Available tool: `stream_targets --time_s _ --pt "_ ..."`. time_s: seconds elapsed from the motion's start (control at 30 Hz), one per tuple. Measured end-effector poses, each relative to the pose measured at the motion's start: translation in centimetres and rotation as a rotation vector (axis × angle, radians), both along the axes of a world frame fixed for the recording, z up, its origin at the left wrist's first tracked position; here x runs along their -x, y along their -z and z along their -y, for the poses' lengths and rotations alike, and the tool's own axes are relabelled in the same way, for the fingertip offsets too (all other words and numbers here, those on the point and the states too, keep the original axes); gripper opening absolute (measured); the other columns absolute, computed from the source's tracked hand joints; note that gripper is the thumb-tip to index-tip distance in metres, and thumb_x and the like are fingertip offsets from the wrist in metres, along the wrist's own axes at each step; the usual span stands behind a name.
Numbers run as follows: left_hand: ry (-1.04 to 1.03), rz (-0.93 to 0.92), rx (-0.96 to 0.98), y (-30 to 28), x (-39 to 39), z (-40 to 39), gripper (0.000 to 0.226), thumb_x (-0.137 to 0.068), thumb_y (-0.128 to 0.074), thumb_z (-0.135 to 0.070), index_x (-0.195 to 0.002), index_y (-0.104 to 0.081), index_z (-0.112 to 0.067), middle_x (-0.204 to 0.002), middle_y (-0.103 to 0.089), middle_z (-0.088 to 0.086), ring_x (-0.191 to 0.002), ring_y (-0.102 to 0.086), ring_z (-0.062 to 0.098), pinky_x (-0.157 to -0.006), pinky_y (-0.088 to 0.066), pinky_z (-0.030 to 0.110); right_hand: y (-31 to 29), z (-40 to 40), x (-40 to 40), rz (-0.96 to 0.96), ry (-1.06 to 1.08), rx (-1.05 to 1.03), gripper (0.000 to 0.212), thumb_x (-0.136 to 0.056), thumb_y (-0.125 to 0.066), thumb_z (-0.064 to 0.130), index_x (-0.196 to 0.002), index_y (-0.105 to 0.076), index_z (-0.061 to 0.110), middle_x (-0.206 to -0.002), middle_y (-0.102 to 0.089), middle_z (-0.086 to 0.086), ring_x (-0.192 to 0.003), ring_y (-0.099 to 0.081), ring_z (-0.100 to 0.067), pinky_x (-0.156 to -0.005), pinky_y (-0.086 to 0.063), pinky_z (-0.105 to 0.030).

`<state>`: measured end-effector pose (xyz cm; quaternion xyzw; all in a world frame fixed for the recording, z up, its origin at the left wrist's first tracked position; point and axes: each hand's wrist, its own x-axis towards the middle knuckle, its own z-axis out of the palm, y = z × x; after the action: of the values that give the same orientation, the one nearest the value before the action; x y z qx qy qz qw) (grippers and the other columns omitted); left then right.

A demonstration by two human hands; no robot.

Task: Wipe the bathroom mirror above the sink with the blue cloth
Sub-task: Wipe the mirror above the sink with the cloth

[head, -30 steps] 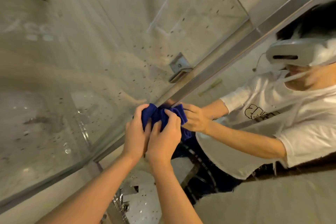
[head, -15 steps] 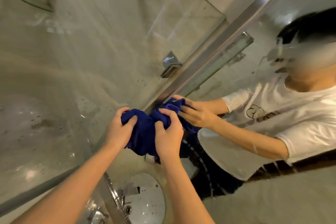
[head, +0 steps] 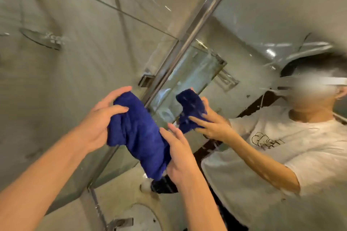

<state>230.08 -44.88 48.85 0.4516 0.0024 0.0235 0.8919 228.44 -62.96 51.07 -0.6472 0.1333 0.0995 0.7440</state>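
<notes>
here the blue cloth (head: 139, 135) bunches between both hands' fingers (head: 116, 108).

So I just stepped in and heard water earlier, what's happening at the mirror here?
A person stands at the mirror above the sink, holding a blue cloth in both hands. The left hand grips its upper end, and the right hand holds the lower end. The cloth is bunched up in front of the glass, not pressed flat on it, so no wiping stroke is under way right now.
</notes>
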Motion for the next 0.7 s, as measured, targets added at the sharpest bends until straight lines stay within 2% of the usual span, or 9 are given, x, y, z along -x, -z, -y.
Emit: stream_targets --time_s 0.07,0.13,0.2,0.27,0.37,0.47,0.53,0.6,0.7 --pt "0.007 0.018 -0.111 -1.4 0.7 0.2 0.050 -0.093 -0.046 0.005 -0.123 -0.063 -0.032 -0.103 -0.072 -0.001 -0.090 -0.067 0.013 -0.075 -0.056 0.023 -0.4 0.3 1.7 -0.060 0.002 -0.020 0.046 -0.085 -0.071 0.012 -0.127 -0.051 0.013 -0.105 -0.072 -0.010 -0.081 -0.071 -0.018 -0.067 -0.055 -0.032" --pt "0.023 0.045 -0.256 -2.4 0.6 0.3 0.051 -0.095 -0.046 0.003 -0.123 -0.062 -0.036 -0.112 -0.070 0.000 -0.097 -0.065 0.013 -0.088 -0.052 0.026 -1.3 0.7 2.9 -0.042 0.005 -0.031 0.042 -0.084 -0.072 0.009 -0.122 -0.055 0.005 -0.099 -0.072 -0.013 -0.074 -0.069 -0.017 -0.062 -0.054 -0.029" --pt "0.046 0.117 -0.474 -3.5 -0.7 0.3 0.052 -0.097 -0.049 -0.001 -0.127 -0.058 -0.042 -0.126 -0.063 -0.006 -0.113 -0.058 0.011 -0.106 -0.040 0.030 -3.0 1.0 3.0 0.091 0.116 -0.004 0.029 -0.084 -0.070 0.004 -0.112 -0.062 0.001 -0.086 -0.071 -0.013 -0.066 -0.066 -0.016 -0.057 -0.052 -0.025" --pt "0.092 0.201 -0.572 -5.1 -2.7 0.4 0.046 -0.097 -0.053 -0.005 -0.123 -0.062 -0.043 -0.128 -0.060 -0.012 -0.120 -0.054 0.008 -0.110 -0.035 0.028 -5.5 0.9 2.2 0.274 0.259 0.027 0.019 -0.083 -0.070 0.002 -0.101 -0.068 0.004 -0.086 -0.072 -0.014 -0.067 -0.067 -0.016 -0.057 -0.053 -0.025" --pt "0.171 0.269 -0.408 -7.3 -5.3 0.5 0.033 -0.095 -0.055 -0.008 -0.100 -0.076 -0.033 -0.107 -0.074 -0.005 -0.104 -0.066 0.011 -0.090 -0.049 0.024 -8.6 0.5 0.7 0.423 0.376 0.103 0.019 -0.080 -0.075 0.010 -0.098 -0.071 0.015 -0.096 -0.073 -0.011 -0.082 -0.071 -0.020 -0.074 -0.058 -0.036" --pt "0.149 0.358 -0.235 -9.8 -7.0 0.1 0.018 -0.080 -0.069 -0.021 -0.095 -0.076 -0.029 -0.101 -0.075 0.000 -0.092 -0.069 0.011 -0.077 -0.055 0.020 -10.6 -0.6 0.0 0.386 0.287 0.158 0.050 -0.070 -0.083 0.024 -0.116 -0.063 0.024 -0.113 -0.069 -0.003 -0.098 -0.070 -0.020 -0.090 -0.055 -0.042" --pt "0.123 0.439 -0.211 -11.7 -7.8 0.0 0.023 -0.071 -0.077 -0.024 -0.094 -0.075 -0.030 -0.102 -0.074 -0.002 -0.093 -0.069 0.011 -0.082 -0.053 0.025 -11.5 -1.6 -0.4 0.305 0.198 0.066 0.061 -0.070 -0.081 0.023 -0.125 -0.057 0.013 -0.119 -0.066 -0.009 -0.103 -0.068 -0.023 -0.093 -0.053 -0.040" --pt "0.128 0.512 -0.190 -13.4 -8.4 0.1 0.023 -0.075 -0.073 -0.019 -0.095 -0.075 -0.032 -0.105 -0.073 -0.006 -0.099 -0.068 0.010 -0.090 -0.049 0.031 -12.4 -2.2 -0.8 0.277 0.156 -0.010 0.051 -0.080 -0.074 0.021 -0.124 -0.058 0.000 -0.119 -0.066 -0.018 -0.107 -0.066 -0.029 -0.095 -0.052 -0.040" --pt "0.166 0.611 -0.162 -15.3 -9.3 0.1 0.035 -0.087 -0.064 -0.006 -0.105 -0.072 -0.035 -0.111 -0.072 -0.008 -0.108 -0.065 0.011 -0.097 -0.047 0.036 -14.7 -2.1 -1.7 0.443 0.236 -0.090 0.035 -0.091 -0.064 0.021 -0.121 -0.063 0.003 -0.119 -0.067 -0.015 -0.113 -0.063 -0.031 -0.100 -0.048 -0.047"
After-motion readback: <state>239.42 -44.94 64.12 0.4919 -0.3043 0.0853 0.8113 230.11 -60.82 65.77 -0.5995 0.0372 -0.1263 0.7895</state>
